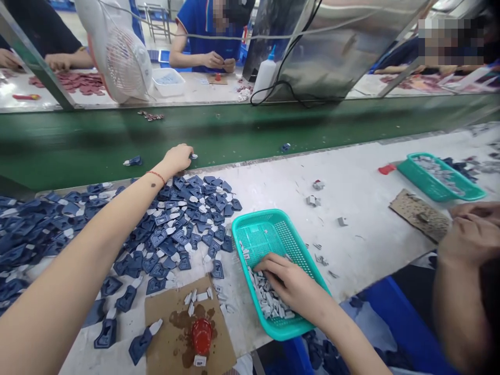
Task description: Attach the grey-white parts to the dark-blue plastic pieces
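Observation:
My left hand (177,159) reaches over the far table edge beside the green belt, its fingers closed on a small blue piece with a white tip (192,156). Below it spreads a large heap of dark blue pieces (167,219), many with white tips. My right hand (283,278) is inside a teal basket (281,332), its curled fingers among small grey-white parts (269,299); what the fingertips hold is hidden. Between the heap and the basket, a red cup (202,336) stands on stained cardboard (167,317) with several small white parts.
The green belt (219,130) runs across behind the table, carrying a few pieces. On the right are another teal basket (441,190), cardboard (420,216) and a co-worker's hands (472,234). Beyond the belt, people sit near a fan (125,60) and a white bottle (265,75).

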Available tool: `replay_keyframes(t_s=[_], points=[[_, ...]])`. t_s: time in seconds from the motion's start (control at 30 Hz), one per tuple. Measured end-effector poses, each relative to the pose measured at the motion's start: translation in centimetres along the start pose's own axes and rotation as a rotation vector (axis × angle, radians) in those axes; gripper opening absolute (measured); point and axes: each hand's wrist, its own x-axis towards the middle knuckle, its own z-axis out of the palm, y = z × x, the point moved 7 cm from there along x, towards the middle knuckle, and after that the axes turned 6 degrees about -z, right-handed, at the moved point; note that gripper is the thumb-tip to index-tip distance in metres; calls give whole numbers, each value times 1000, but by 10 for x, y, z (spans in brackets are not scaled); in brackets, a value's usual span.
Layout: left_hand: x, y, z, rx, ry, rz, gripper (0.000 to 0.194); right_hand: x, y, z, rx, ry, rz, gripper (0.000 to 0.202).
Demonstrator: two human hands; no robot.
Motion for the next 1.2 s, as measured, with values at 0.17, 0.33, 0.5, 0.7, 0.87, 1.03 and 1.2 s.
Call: replay_keyframes(t_s=[0.17, 0.33, 0.5, 0.7, 0.87, 1.03, 1.2], points=[[-28, -4, -26, -242, 50, -94, 30, 0, 6, -3, -2, 69, 31, 21], [-100, 4, -65, -549, 99, -113, 40, 4, 8, -4, -36, 136, 80, 23], [-189, 3, -87, -854, 73, -191, 30, 0, 4, -7, -134, 213, 147, 28], [-286, -20, -70, -1075, -15, -351, 40, -1, -7, 1, -189, 215, 56, 23], [-360, -37, -22, -1212, -155, -487, 38, 1, -9, 4, -263, 234, 33, 20], [-414, -43, 31, -1324, -218, -566, 36, -11, -50, -8, -221, 386, 1, 16], [-439, -41, 60, -1319, -233, -547, 26, -15, -129, 28, -77, 279, -181, 10]])
